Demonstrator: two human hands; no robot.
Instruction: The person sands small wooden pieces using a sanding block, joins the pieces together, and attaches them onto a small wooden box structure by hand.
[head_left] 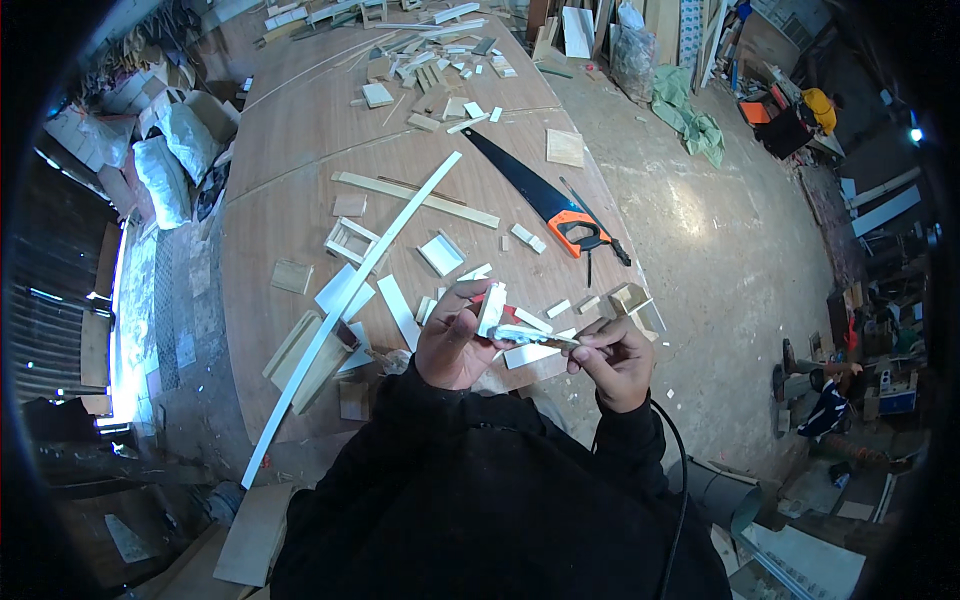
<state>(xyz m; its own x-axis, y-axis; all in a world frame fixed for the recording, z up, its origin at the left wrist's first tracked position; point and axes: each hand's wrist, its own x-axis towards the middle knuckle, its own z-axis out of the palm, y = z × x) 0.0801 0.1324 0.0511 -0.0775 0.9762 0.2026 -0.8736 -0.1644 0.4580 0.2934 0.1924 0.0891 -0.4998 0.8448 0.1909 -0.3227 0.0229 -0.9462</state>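
Close to my body, my left hand (450, 345) grips a small white-faced wooden block (491, 309) between thumb and fingers. My right hand (617, 362) pinches a thin stick (557, 341). White paste, perhaps glue, coats a whitish lump (515, 333) at the stick's far end, which touches or nearly touches the lower end of the block. A bit of something red shows behind the block, too covered to name. Beyond my hands, small wooden offcuts (558, 308) and an open-topped little wooden box (630, 298) lie on the table.
A handsaw (540, 192) with an orange and black handle lies on the wooden table (290, 210). One long pale strip (350, 290) crosses the left side and overhangs the near edge. Wood scraps (430, 75) cover the far end. A black cable (684, 480) hangs by my right arm.
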